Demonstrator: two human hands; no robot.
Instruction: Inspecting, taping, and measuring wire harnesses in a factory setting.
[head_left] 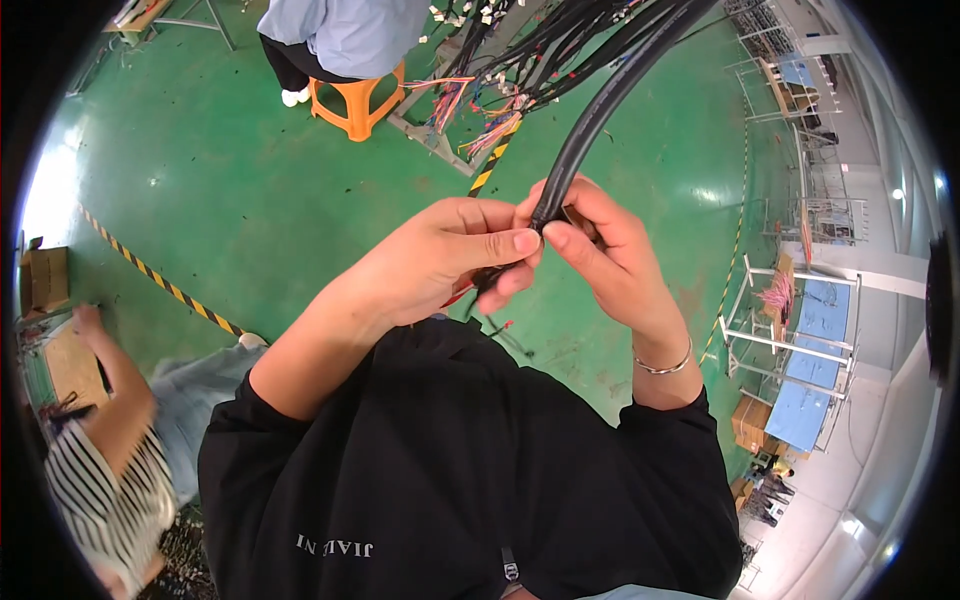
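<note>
A thick black cable (pixel 592 118) comes down from the top right and ends between my two hands. My left hand (pixel 460 245) pinches it near its lower end, thumb on top and fingers curled beneath. My right hand (pixel 605 245) grips the same stretch from the other side, its thumb tip almost meeting the left thumb. Below my left fingers hang thin dark wires (pixel 505 330) with a bit of red. What lies between the fingertips is mostly hidden.
A bundle of black cables with loose coloured wire ends (pixel 480 115) lies on a metal frame ahead. A person sits on an orange stool (pixel 358 105) beside it. At lower left another person in stripes (pixel 110 490) works. Blue-topped tables (pixel 805 385) stand at right.
</note>
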